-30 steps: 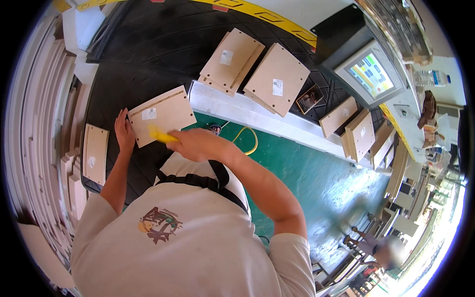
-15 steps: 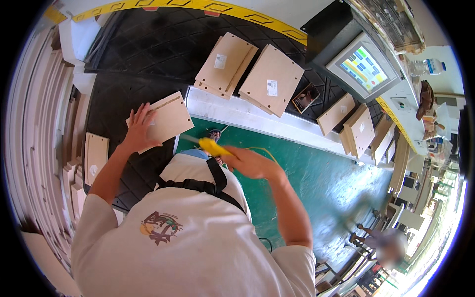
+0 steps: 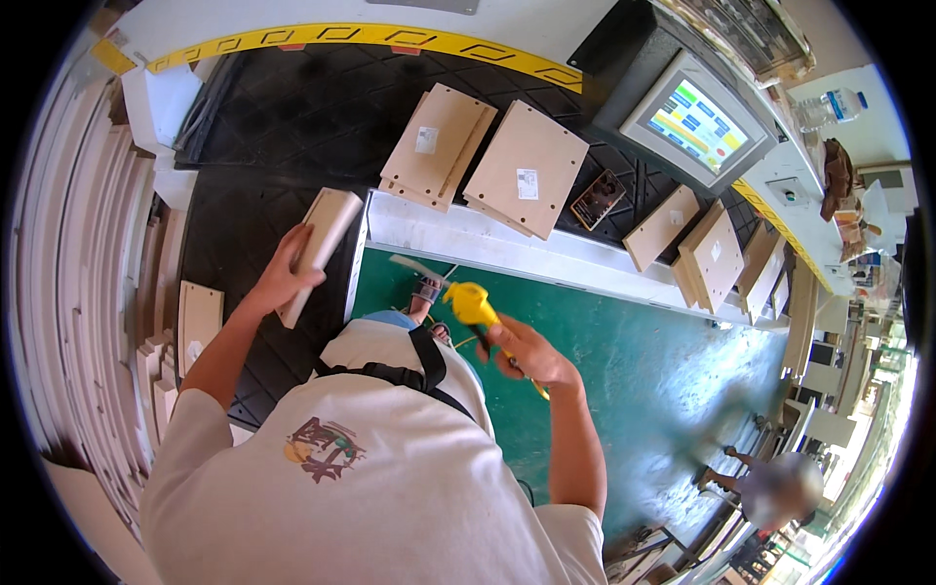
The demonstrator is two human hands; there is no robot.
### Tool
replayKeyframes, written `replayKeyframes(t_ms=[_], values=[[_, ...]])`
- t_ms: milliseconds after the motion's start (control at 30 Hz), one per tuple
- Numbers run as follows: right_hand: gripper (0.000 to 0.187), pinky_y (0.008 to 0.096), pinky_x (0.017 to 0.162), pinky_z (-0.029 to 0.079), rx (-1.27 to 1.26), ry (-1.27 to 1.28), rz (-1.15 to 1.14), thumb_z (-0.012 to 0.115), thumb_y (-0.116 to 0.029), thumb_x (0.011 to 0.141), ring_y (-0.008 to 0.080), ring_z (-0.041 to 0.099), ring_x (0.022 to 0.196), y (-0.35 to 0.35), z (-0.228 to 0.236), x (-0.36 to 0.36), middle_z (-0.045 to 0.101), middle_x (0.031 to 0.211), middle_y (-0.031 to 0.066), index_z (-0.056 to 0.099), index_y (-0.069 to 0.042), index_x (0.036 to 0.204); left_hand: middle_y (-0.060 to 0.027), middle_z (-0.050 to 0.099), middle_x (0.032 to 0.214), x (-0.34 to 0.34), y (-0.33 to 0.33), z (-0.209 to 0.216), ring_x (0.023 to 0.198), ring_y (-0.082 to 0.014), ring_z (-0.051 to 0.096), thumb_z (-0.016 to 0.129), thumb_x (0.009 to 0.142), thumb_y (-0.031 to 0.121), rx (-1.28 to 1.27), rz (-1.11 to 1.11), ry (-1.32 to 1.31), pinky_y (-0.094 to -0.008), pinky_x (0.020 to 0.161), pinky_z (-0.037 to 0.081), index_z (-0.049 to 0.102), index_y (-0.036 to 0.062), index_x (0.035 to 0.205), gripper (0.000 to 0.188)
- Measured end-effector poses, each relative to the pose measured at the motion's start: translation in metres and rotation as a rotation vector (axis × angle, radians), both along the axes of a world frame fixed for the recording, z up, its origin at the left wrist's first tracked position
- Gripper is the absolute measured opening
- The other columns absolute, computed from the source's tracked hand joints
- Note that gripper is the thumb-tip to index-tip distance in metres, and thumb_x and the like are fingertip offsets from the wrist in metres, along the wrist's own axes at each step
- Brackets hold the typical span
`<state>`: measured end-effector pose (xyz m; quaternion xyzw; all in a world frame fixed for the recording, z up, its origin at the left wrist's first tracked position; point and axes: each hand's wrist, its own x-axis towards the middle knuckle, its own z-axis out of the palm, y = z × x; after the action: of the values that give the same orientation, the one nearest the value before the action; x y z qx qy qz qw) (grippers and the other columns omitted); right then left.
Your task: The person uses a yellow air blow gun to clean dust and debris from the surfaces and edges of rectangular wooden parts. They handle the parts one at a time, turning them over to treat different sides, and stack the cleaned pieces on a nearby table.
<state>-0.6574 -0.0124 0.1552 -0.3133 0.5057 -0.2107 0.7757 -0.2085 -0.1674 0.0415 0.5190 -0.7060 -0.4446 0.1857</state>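
My left hand is closed round a light wooden panel tipped up on edge over the black worktop. Its narrow side faces up, and I cannot tell whether it is one thick panel or several together. In my right hand is a yellow air blow gun, held over the green floor to the right of the panel. Its thin nozzle points left toward the worktop, apart from the panel. Close to my left forearm lies another drilled panel.
Two stacks of drilled panels lie across the worktop. Farther right are more panels, a small dark box and a lit touchscreen. Long boards stand at the left. Another person is at the lower right.
The panel under my left hand has gone from lying with its face up to standing on edge. My right hand with the blow gun has moved right and slightly down, away from it.
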Motion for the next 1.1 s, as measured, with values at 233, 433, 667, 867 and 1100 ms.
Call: replayKeyframes(t_ms=[233,433,667,867,1100], values=[[0.058,0.0225,0.045,0.032,-0.076,-0.191,-0.121,0.052,-0.058,0.105,0.0054,0.042,0.051,-0.006,0.007,0.010,0.065,0.096,0.0039,0.055,-0.006,0.129,-0.0151,0.069,0.124,-0.003,0.014,0.040,0.107,-0.0229,0.070,0.057,0.096,0.059,0.770,0.163,0.896,-0.0385,0.088,0.060,0.049,0.0032,0.149,0.077],[0.063,0.0224,0.043,0.030,-0.090,-0.106,0.155,0.051,-0.062,0.104,0.0056,0.040,0.050,0.002,0.004,0.003,0.063,0.093,0.0035,0.051,-0.007,0.134,-0.0219,0.064,0.132,-0.020,0.021,0.059,0.112,-0.0313,0.070,0.062,0.091,0.061,0.778,0.204,1.056,-0.0449,0.091,0.061,0.043,0.0001,0.152,0.088],[0.046,0.0243,0.046,0.029,-0.031,0.004,0.150,0.050,-0.052,0.109,0.0048,0.036,0.053,0.006,0.010,0.007,0.055,0.082,-0.0026,0.056,-0.009,0.122,-0.0266,0.052,0.148,-0.006,0.021,0.053,0.128,-0.0465,0.058,0.075,0.079,0.058,0.897,0.111,1.237,-0.0606,0.095,0.057,0.036,0.0034,0.159,0.104],[0.060,0.0236,0.044,0.030,-0.028,0.039,0.144,0.051,-0.058,0.106,0.0066,0.039,0.049,0.019,-0.019,-0.009,0.062,0.090,0.0027,0.050,-0.006,0.136,-0.0278,0.045,0.155,-0.028,0.022,0.081,0.134,-0.0504,0.053,0.082,0.066,0.047,1.052,0.087,1.371,-0.0658,0.098,0.054,0.032,0.0042,0.161,0.115],[0.055,0.0231,0.045,0.031,-0.026,0.028,0.075,0.054,-0.054,0.106,0.0055,0.040,0.050,0.022,-0.001,-0.013,0.063,0.092,0.0026,0.053,-0.006,0.132,-0.0304,0.055,0.143,-0.025,0.013,0.067,0.120,-0.0410,0.065,0.074,0.080,0.053,0.968,0.098,1.220,-0.0511,0.097,0.059,0.039,-0.0024,0.156,0.100]])
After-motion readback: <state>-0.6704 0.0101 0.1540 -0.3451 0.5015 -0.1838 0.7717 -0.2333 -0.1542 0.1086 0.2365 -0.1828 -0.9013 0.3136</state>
